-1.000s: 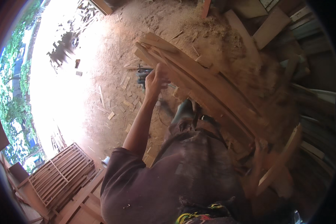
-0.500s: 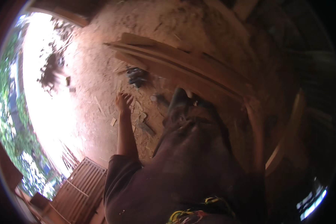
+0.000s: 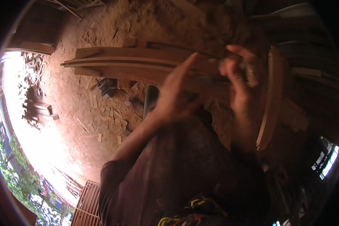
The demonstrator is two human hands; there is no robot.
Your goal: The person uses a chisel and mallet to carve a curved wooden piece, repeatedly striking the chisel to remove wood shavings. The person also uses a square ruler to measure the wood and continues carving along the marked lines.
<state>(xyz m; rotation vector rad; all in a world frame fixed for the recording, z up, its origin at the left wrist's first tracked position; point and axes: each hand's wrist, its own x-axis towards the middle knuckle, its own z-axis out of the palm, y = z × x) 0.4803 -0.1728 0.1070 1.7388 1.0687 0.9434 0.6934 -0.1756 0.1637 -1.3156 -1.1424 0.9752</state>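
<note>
My left hand is raised in front of my body with its fingers stretched out, blurred by motion, and nothing shows in it. To its right, my right hand is lifted with bent fingers. A small tan-brown piece shows against its outer side; blur and shade hide what it is and how it is held. Beyond both hands lies a stack of long wooden boards, with narrow strips along the top. The hands overlap the stack's right part in view.
A dark power tool sits on the dusty ground near the boards, among wood offcuts. A plank stands out at the right. Wood blocks are piled at the left, and a slatted wooden panel is at lower left.
My left hand has come up and right from above the ground to before my body. My right hand has left the boards' right end and lifted. The view has turned.
</note>
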